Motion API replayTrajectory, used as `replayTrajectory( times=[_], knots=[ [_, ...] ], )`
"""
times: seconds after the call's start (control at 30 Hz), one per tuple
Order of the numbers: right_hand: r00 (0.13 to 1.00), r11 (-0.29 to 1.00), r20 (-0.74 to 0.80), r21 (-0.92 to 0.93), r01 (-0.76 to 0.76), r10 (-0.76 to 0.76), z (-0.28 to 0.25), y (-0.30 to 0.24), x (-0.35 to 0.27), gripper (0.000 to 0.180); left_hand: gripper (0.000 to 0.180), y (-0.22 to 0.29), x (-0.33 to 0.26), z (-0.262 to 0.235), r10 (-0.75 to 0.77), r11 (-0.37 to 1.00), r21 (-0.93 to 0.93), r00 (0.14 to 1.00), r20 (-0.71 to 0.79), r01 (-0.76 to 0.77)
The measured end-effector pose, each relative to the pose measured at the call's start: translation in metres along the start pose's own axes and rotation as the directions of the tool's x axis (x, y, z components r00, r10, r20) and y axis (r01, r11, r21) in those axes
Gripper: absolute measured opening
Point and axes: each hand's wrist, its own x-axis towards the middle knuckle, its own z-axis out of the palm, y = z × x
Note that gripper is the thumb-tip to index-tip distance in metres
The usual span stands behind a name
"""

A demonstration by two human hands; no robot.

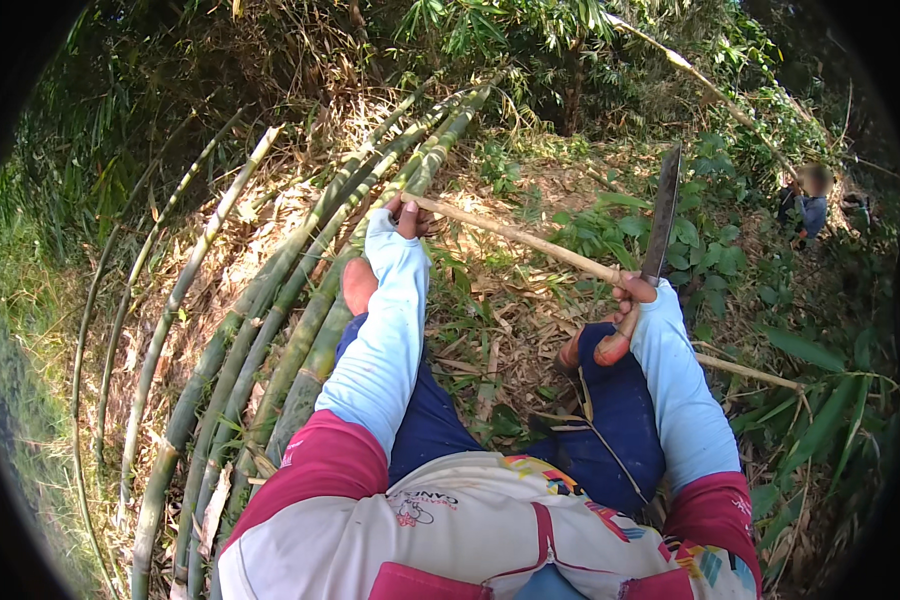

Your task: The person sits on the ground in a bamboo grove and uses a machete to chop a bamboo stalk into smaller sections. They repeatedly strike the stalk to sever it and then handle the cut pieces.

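Note:
A thin, pale bamboo stick (515, 235) runs across in front of me, sloping down from left to right. My left hand (412, 216) is closed round its left end, close beside the thick green bamboo poles (300, 245). My right hand (634, 294) grips a machete (662, 215), its dark blade pointing up and away from me. The stick meets this same hand, and its fingers seem to press on it too. The machete's handle is mostly hidden by the hand. Below the hand, a pale stick (745, 371) shows beyond my right sleeve; I cannot tell if it is the same one.
Long bamboo poles lie along my left side, with thinner stems (195, 265) farther left. Dry leaves (495, 340) litter the ground by my feet. Green plants (705, 250) grow at the right. A long pole (700, 80) slants down toward another person (805, 205) at the far right.

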Motion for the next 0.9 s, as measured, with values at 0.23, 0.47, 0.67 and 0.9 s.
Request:
replayTrajectory(
  times=[0.23, 0.47, 0.67, 0.9],
  knots=[
    [0.997, 0.996, 0.045, -0.050, 0.071, -0.069, 0.004, -0.004, -0.006, 0.016, 0.028, -0.005, -0.006, -0.019, -0.151, 0.989, -0.006, 0.985, -0.089, 0.151],
    [0.973, 0.951, 0.082, -0.209, 0.228, -0.216, 0.001, -0.003, -0.009, 0.020, 0.014, -0.035, -0.015, -0.052, -0.391, 0.920, -0.051, 0.919, -0.043, 0.389],
    [0.944, 0.913, 0.102, -0.241, 0.329, -0.313, -0.009, -0.007, -0.010, 0.021, 0.019, -0.034, -0.030, -0.046, -0.564, 0.808, 0.191, 0.825, -0.027, 0.558],
    [0.933, 0.914, 0.140, -0.196, 0.355, -0.332, -0.004, -0.010, -0.013, 0.022, 0.035, -0.062, -0.047, -0.044, -0.225, 0.595, 0.794, 0.922, 0.315, -0.126]
  ],
)
